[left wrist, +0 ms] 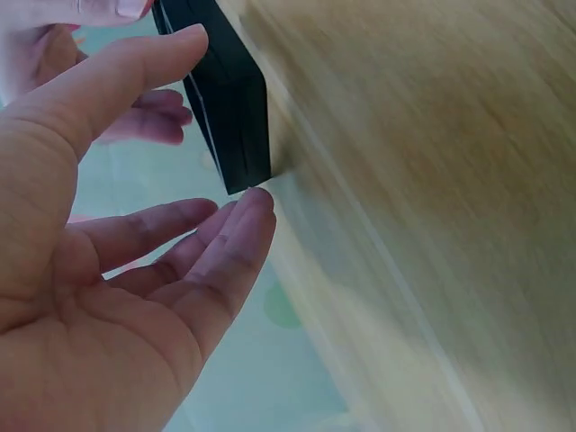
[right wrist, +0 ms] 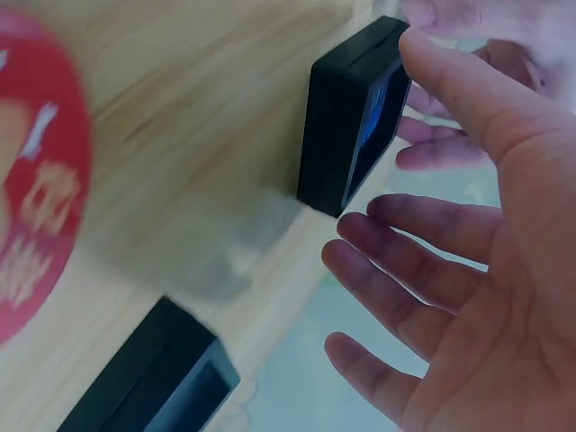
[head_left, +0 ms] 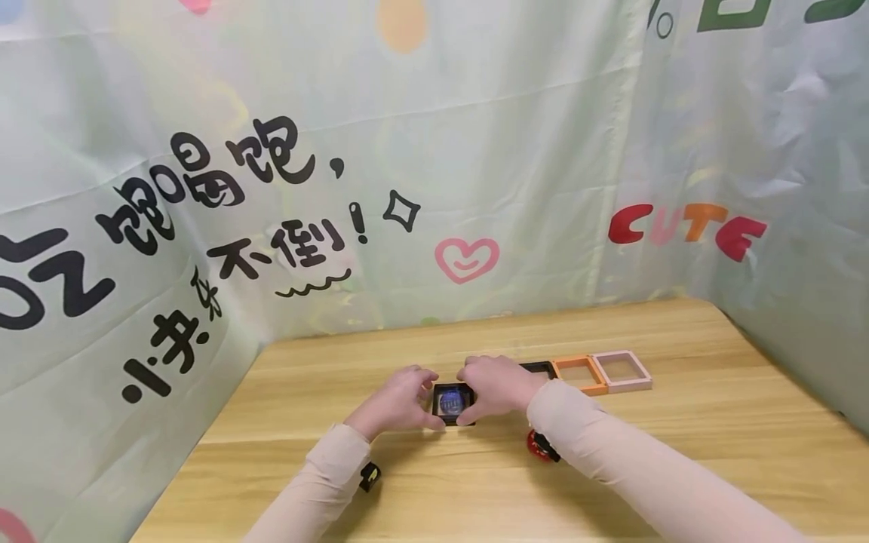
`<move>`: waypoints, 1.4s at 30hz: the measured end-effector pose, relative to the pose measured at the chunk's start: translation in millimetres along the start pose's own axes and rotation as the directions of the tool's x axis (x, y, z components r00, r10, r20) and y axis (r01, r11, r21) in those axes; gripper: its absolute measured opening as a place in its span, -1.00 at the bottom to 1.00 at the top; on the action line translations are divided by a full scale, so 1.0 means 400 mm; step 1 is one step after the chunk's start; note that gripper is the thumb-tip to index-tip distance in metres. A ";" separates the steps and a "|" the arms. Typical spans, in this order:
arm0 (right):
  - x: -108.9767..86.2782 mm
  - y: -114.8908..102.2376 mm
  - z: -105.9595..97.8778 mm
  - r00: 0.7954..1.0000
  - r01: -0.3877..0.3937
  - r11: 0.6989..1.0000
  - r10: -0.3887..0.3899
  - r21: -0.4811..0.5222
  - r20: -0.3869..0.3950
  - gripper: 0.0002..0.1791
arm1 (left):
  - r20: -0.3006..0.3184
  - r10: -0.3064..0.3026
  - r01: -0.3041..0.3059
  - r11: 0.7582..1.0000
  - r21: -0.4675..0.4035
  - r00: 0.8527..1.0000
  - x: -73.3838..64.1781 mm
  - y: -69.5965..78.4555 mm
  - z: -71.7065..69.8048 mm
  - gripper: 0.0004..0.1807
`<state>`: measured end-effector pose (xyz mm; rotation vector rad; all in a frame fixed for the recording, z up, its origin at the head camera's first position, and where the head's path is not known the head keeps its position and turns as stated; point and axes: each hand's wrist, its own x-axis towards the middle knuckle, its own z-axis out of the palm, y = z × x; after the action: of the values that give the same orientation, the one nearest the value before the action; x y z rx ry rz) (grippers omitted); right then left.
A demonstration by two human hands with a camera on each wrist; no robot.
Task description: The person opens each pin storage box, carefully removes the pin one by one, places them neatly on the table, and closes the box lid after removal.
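Note:
A small square black display frame (head_left: 436, 407) with a clear window lies on the wooden table between both hands. Inside its window sits a blue round piece (head_left: 451, 401). My left hand (head_left: 399, 403) is at the frame's left side, its thumb (left wrist: 184, 52) against the black edge and its fingertips right at a far corner. On the opposite side, my right hand (head_left: 498, 386) has its thumb at the near edge, with loosely spread fingers (right wrist: 405, 297) beside the far corner. Part of the frame's right side is hidden by the right hand.
Right of the hands stand a second black frame (head_left: 539, 367), an orange frame (head_left: 580, 391) and a pink frame (head_left: 631, 386) in a row. A red round disc (head_left: 538, 445) with pale lettering lies under the right wrist. Printed cloth (head_left: 529, 166) hangs behind the table.

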<state>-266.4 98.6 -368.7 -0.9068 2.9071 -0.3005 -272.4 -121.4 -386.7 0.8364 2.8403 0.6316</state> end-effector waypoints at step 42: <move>0.025 -0.062 -0.003 0.999 -0.043 0.998 0.041 0.053 0.035 -0.61 | 0.012 0.087 -0.087 0.995 0.046 0.996 0.005 0.005 0.009 -0.51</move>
<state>-261.1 73.0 -362.7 -0.8337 2.8684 -0.3550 -272.2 -117.7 -389.0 0.9727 2.8324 0.5717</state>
